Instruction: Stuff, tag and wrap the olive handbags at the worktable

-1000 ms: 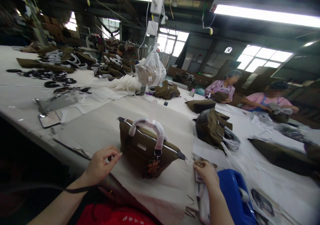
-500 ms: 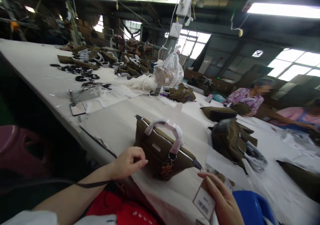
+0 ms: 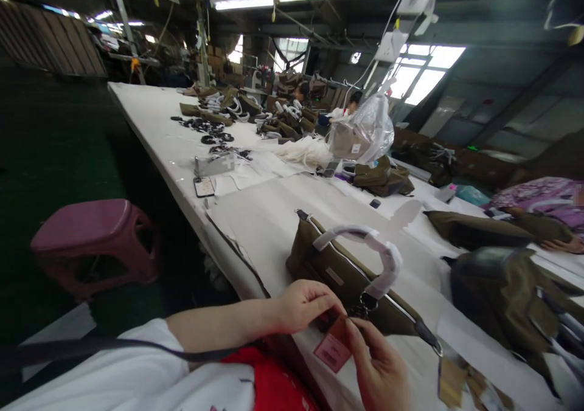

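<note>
An olive-brown handbag (image 3: pixel 314 259) with a wrapped handle (image 3: pixel 390 262) stands on the table before me. My right hand (image 3: pixel 381 365) is closed, pinching the upper end of a hang tag (image 3: pixel 334 351) that bears a barcode label. Fingertip to fingertip with it, my left hand (image 3: pixel 308 306) is closed at the tag's top corner; what it grips there is too small to make out. Both hands are in front of the bag, just below the ring at the handle's base. The charm under that ring is mostly hidden behind my fingers.
More olive bags (image 3: pixel 497 301) lie to the right, where a co-worker's hand (image 3: pixel 566 245) rests on one. Brown tags (image 3: pixel 451 380) lie at the lower right. A phone (image 3: pixel 204 187) is near the left table edge. A pink stool (image 3: pixel 98 225) stands on the floor.
The view has turned left, bringing the pink stool fully into sight. My right hand has carried the tag from the bag's right end to its front, where my left hand meets it.
</note>
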Demonstrator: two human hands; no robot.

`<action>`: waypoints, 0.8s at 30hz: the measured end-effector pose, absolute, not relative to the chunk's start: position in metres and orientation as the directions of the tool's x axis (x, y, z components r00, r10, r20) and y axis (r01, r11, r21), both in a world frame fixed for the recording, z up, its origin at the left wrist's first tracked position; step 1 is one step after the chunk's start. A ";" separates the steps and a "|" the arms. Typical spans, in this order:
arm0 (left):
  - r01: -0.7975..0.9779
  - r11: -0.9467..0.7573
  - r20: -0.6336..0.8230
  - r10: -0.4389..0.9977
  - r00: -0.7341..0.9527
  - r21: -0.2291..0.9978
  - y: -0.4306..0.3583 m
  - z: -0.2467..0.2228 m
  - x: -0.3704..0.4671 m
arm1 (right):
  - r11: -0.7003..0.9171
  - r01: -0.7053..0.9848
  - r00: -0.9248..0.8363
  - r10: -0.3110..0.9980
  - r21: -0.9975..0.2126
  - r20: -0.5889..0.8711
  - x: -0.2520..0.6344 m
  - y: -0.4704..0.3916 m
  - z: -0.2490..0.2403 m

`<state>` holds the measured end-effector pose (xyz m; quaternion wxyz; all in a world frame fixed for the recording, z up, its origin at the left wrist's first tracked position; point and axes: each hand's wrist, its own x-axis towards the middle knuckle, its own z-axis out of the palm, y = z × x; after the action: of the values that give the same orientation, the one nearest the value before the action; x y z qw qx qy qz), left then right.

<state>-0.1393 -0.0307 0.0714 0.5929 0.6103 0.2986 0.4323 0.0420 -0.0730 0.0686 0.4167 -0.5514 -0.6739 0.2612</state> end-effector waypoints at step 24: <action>-0.510 0.056 -0.095 0.994 -0.051 0.858 0.028 0.077 -0.191 | 0.607 0.667 -0.368 0.772 -0.431 0.518 0.007 -0.023 0.074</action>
<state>-0.1910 0.0280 0.0773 0.6144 0.3116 0.3881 0.6122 0.0073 -0.0230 0.0742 0.3538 -0.4368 -0.8237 0.0741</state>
